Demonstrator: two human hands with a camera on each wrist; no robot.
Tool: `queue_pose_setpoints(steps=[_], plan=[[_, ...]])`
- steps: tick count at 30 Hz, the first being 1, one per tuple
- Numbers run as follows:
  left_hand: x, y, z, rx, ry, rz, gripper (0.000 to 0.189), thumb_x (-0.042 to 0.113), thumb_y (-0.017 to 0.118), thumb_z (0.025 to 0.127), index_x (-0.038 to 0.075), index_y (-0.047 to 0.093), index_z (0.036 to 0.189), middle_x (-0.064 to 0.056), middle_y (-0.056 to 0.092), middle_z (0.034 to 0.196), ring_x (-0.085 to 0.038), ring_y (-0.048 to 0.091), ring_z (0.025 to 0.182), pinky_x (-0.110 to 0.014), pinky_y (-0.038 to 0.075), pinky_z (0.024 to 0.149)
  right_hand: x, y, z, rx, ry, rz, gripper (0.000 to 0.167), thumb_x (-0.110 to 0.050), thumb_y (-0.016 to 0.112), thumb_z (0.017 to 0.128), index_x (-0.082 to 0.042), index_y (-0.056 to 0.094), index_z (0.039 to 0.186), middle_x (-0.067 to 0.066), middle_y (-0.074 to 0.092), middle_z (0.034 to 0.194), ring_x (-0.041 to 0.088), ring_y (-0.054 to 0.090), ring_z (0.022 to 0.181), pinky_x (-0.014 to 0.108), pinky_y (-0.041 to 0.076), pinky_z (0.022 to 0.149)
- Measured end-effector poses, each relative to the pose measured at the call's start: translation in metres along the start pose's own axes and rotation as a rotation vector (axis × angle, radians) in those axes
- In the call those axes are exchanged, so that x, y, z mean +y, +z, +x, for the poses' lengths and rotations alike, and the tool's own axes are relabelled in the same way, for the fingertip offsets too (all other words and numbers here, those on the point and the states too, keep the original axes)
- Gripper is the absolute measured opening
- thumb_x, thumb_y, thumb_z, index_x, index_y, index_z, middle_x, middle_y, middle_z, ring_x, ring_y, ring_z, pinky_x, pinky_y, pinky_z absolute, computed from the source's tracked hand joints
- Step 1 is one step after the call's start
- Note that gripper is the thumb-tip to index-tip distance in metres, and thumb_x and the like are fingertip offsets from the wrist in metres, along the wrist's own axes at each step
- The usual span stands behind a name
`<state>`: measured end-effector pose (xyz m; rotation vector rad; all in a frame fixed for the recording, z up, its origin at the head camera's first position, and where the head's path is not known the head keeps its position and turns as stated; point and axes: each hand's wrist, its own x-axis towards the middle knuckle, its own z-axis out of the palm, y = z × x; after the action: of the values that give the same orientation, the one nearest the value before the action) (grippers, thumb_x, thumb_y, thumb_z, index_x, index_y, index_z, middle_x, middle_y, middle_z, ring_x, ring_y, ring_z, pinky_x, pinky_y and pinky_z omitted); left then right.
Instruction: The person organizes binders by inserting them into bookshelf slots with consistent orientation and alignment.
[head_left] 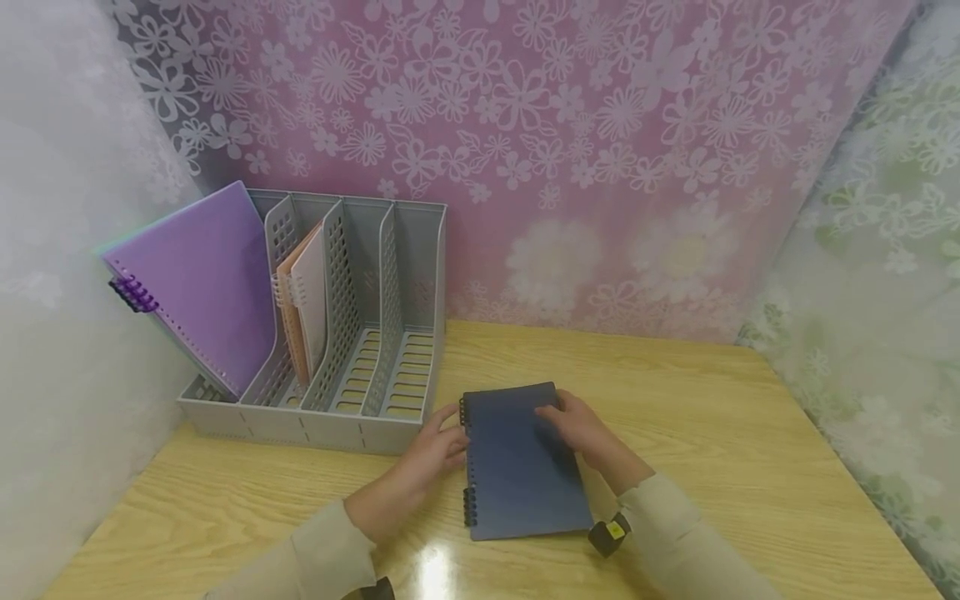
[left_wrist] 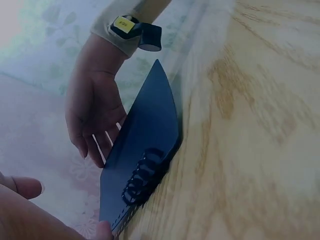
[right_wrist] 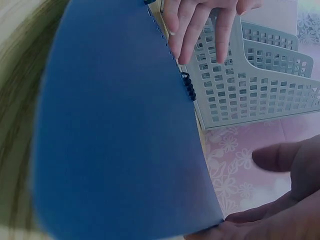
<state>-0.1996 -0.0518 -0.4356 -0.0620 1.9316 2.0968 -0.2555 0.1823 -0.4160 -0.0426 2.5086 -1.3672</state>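
Observation:
A dark blue ring-bound notebook [head_left: 525,475] lies on the table in front of the person, its black rings [left_wrist: 142,177] along the left edge. At that bound edge is the left hand [head_left: 422,460], its fingertips by the spine and its fingers extended. The right hand [head_left: 583,429] is at the upper right corner of the notebook. In the right wrist view its thumb [right_wrist: 272,157] stands apart from the cover, while its fingers are at the edge, their tips partly hidden. Long, loosely straight fingers of the right hand [left_wrist: 97,115] also show in the left wrist view.
A grey file rack [head_left: 300,427] with several slots stands at the back left. Its leftmost slot holds a purple ring-bound notebook [head_left: 206,283]; the slot beside it holds a white notebook [head_left: 311,292] and an orange one [head_left: 288,308]. Flowered curtains [head_left: 525,167] surround the wooden table [head_left: 712,433].

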Motion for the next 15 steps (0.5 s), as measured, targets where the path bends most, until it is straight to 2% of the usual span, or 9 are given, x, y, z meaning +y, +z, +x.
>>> queue_pose_setpoints(steps=[4, 9, 12, 15], plan=[[-0.0027, 0.002, 0.001, 0.024, 0.012, -0.024, 0.068, 0.01, 0.047, 0.093, 0.003, 0.017, 0.153, -0.034, 0.039, 0.141, -0.044, 0.047, 0.123, -0.051, 0.038, 0.107, 0.002, -0.0002, -0.0008, -0.006, -0.019, 0.013, 0.059, -0.016, 0.042, 0.101, 0.012, 0.02, 0.147, 0.033, 0.022, 0.152, 0.05, 0.024, 0.138, 0.063, 0.028, 0.109], [-0.0023, 0.0048, 0.0016, 0.041, 0.041, -0.047, 0.062, 0.011, 0.045, 0.097, -0.002, 0.02, 0.152, -0.031, 0.041, 0.143, -0.041, 0.047, 0.125, -0.046, 0.044, 0.102, 0.0057, -0.0017, 0.0008, -0.002, -0.05, 0.068, 0.056, -0.002, 0.039, 0.095, 0.013, 0.022, 0.147, 0.033, 0.027, 0.15, 0.047, 0.035, 0.133, 0.06, 0.036, 0.105], [-0.0007, 0.0043, 0.0016, 0.013, 0.043, -0.065, 0.061, 0.009, 0.044, 0.097, -0.003, 0.019, 0.151, -0.029, 0.035, 0.148, -0.041, 0.042, 0.129, -0.046, 0.044, 0.101, 0.007, -0.003, 0.0024, 0.017, -0.077, 0.082, 0.058, 0.005, 0.038, 0.09, 0.014, 0.024, 0.145, 0.034, 0.032, 0.147, 0.045, 0.037, 0.133, 0.057, 0.034, 0.108], [0.001, 0.0031, 0.0021, -0.053, 0.045, -0.103, 0.065, 0.005, 0.043, 0.095, -0.005, 0.013, 0.152, -0.028, 0.021, 0.155, -0.045, 0.031, 0.136, -0.052, 0.037, 0.108, 0.0077, -0.004, 0.0028, 0.031, -0.082, 0.085, 0.06, 0.009, 0.038, 0.087, 0.014, 0.026, 0.145, 0.035, 0.033, 0.146, 0.045, 0.037, 0.133, 0.056, 0.034, 0.108]])
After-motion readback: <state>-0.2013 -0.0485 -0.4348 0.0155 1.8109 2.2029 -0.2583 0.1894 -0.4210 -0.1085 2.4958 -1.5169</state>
